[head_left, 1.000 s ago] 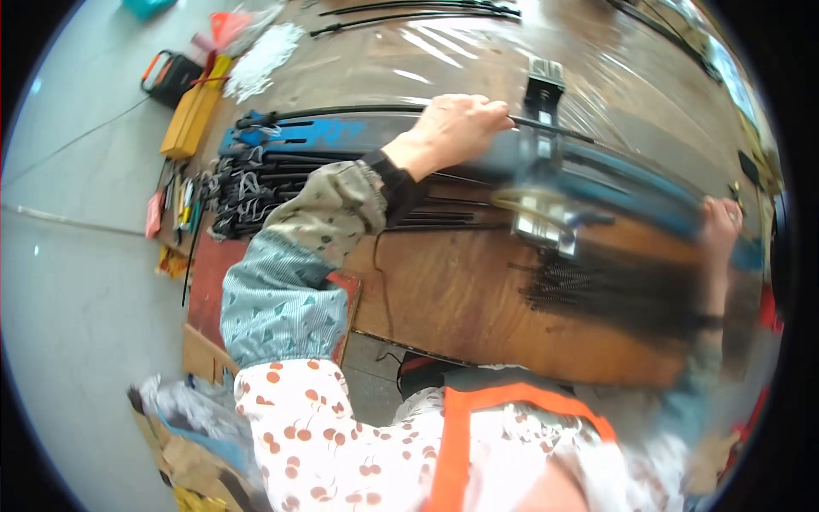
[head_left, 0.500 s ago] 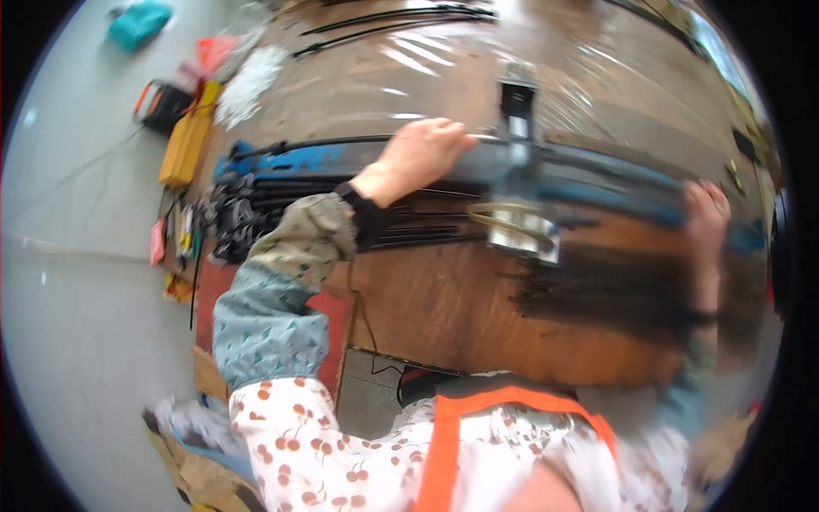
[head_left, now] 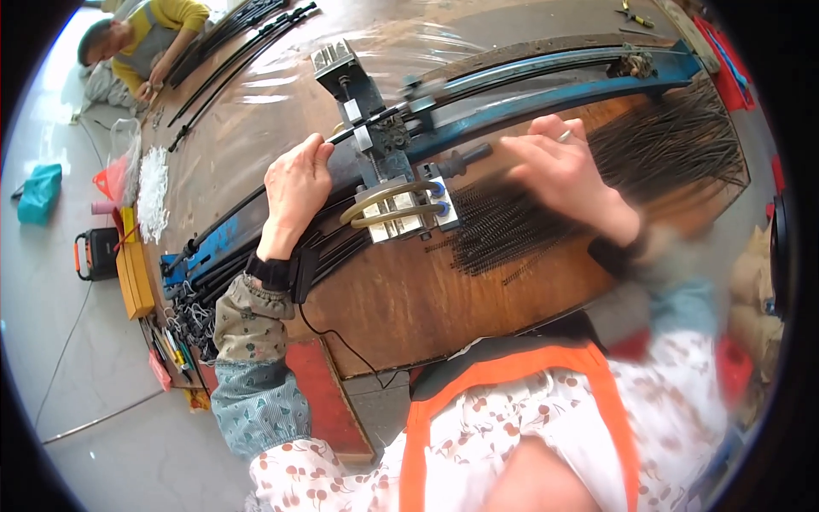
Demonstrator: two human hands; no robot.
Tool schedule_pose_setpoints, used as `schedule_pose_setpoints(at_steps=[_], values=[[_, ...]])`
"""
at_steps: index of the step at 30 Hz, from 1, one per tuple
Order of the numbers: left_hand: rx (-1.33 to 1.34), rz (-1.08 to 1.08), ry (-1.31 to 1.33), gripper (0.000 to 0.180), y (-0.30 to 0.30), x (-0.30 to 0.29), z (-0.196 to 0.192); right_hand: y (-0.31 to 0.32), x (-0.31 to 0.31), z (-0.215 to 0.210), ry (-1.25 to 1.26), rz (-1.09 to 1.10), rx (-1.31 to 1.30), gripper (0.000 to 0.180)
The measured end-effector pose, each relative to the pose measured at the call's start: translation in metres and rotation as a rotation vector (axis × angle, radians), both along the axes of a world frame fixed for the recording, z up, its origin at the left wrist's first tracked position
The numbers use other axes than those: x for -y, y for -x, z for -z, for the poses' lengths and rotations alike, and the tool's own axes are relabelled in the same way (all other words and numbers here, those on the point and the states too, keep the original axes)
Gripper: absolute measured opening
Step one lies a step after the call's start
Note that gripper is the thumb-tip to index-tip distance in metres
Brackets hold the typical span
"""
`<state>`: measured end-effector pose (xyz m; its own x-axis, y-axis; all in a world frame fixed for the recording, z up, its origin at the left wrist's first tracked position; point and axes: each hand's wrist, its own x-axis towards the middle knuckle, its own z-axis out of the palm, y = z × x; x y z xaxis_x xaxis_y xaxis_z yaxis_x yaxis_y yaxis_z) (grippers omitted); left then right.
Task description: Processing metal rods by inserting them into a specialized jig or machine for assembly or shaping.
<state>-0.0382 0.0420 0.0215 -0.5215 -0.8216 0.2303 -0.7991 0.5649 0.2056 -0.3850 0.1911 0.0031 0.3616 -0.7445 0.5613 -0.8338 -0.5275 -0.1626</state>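
My left hand (head_left: 299, 183) is closed around a slim black rod (head_left: 235, 213), just left of a metal clamping fixture (head_left: 380, 141). The rod slants up from the lower left into the fixture. On the fixture's near side are tan looped hoses (head_left: 392, 205) and a black lever handle (head_left: 467, 159). My right hand (head_left: 554, 166), slightly blurred, hovers right of that handle, apart from it, with fingers loosely spread and nothing visible in them. Beneath it lies a wide spread of thin dark coiled springs or spiral rods (head_left: 503, 226). A blue rail (head_left: 554, 98) extends right from the fixture.
More black rods (head_left: 235, 64) lie at the far left, where a person (head_left: 153, 43) in yellow sleeves works. Bundled black rods (head_left: 200, 316), a yellow box (head_left: 132, 277) and white strips (head_left: 153, 192) line the left side. A cable (head_left: 341, 346) crosses the near edge.
My right hand has come from the far right of the rail to beside the lever handle. My left hand stays on the rod. The view has turned, bringing the other person in.
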Motion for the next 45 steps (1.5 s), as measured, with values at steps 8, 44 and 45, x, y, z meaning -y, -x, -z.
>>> schedule_pose_setpoints(at_steps=[8,44,45], values=[[-0.053,0.025,0.121,0.018,0.001,0.002,0.010,-0.024,0.026,0.023,-0.260,-0.206,0.237,0.024],[-0.058,0.096,0.012,0.017,-0.025,-0.202,0.031,-0.058,-0.049,-0.002,-0.832,0.011,0.555,0.019],[-0.051,0.101,0.016,0.020,-0.021,-0.201,0.027,-0.055,-0.053,-0.002,-0.827,0.063,0.613,0.018]])
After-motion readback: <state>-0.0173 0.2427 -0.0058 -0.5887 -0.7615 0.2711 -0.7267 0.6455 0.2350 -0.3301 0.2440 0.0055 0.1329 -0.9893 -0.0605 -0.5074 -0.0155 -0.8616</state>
